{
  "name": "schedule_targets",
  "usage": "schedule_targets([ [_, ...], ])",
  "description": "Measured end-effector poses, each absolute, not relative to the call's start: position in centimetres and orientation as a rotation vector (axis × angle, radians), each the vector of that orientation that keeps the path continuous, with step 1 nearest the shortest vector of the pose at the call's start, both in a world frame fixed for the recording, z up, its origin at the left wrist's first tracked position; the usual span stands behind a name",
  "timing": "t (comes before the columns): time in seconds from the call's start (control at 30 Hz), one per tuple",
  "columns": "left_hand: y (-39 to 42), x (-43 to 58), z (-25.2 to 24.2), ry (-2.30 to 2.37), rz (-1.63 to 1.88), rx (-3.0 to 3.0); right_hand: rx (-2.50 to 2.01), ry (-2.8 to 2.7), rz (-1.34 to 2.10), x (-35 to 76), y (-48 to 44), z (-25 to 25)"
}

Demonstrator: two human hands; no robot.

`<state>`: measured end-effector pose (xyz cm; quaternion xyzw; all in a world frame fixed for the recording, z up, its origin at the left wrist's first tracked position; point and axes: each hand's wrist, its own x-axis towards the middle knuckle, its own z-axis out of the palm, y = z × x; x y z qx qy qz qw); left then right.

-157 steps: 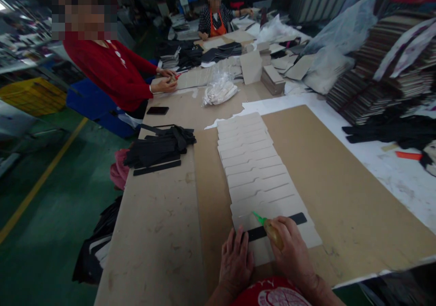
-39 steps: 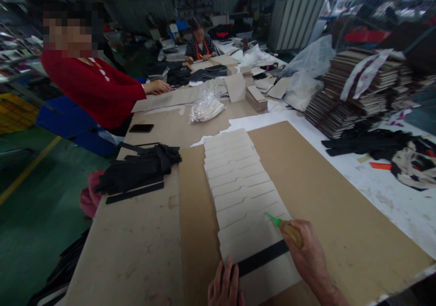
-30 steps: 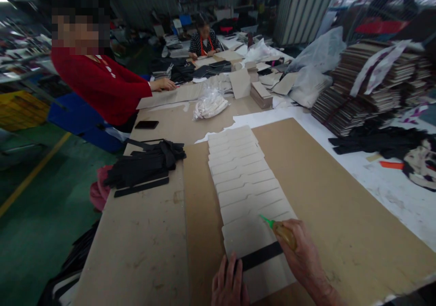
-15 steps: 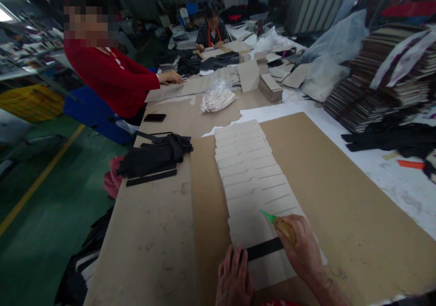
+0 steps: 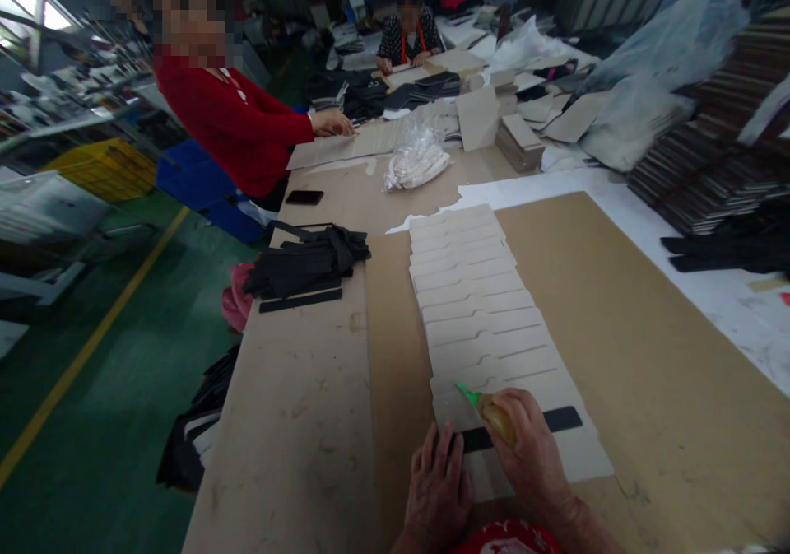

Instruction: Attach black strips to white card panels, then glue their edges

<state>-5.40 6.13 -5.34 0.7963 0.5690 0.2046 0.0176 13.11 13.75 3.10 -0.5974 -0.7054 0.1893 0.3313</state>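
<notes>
My right hand [image 5: 529, 455] is closed round a small amber glue bottle [image 5: 495, 419] with a green nozzle, whose tip rests on the nearest pale card. A black strip [image 5: 559, 420] lies across that card, partly under my right hand. My left hand [image 5: 437, 491] lies flat with fingers stretched, pressing the strip's left end and the card. The card is the closest of a row of overlapping pale cards [image 5: 472, 290] running away from me on a brown board [image 5: 617, 315].
A pile of black strips [image 5: 307, 264] lies to the left on the table. A person in red [image 5: 240, 126] stands at the left side beside a phone [image 5: 304, 197]. Farther off are a plastic bag [image 5: 418, 163], card stacks [image 5: 520, 141], another seated person [image 5: 408, 31] and tall stacks at right [image 5: 709, 159].
The view has swung left and dipped. My right hand with the bottle has slid left along the black strip, baring its right end. My left hand stays on the strip's left end.
</notes>
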Motion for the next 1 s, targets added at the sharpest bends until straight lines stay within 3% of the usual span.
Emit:
schedule_targets([
  [0.67, 5.7, -5.5, -5.3, 1.760, 0.639, 2.458, -1.505, -1.881, 0.546, 11.2, 13.9, 3.0],
  [1.0, 5.9, -5.8, -5.0, 1.720, 0.688, 2.445, -1.510, -1.478, 0.857, 10.6, 14.2, 2.6],
])
